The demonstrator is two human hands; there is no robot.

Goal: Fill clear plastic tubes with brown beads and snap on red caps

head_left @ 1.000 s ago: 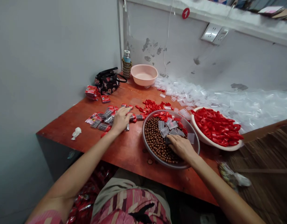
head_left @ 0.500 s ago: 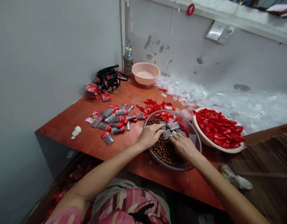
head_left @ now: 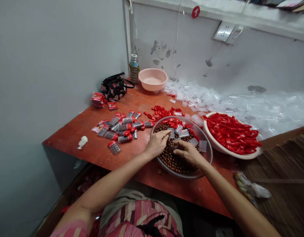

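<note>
A metal bowl [head_left: 208, 162] holds small brown beads [head_left: 170, 162], with red plastic caps [head_left: 175, 122] and clear plastic cases [head_left: 183, 133] lying on top. My left hand [head_left: 157, 143] is over the bowl's left half, its fingers closed on a small clear case [head_left: 171, 133]. Low over the beads, my right hand [head_left: 189, 153] has thumb and fingers curled around what looks like another clear case, partly hidden by the fingers. Left of the bowl lies a pile of bead-filled cases with red caps [head_left: 124, 126].
A white basin [head_left: 217, 144] of red caps stands right of the bowl. Clear cases [head_left: 231, 105] are heaped along the wall. Loose red caps [head_left: 159, 112] lie behind the bowl. Farther back are a pink basin [head_left: 153, 86], a flowered bag [head_left: 114, 90] and a bottle [head_left: 134, 61].
My right hand has shifted slightly left, its thumb and fingers now parted around the case. The left hand stays almost in place with its case. The view has shifted slightly.
</note>
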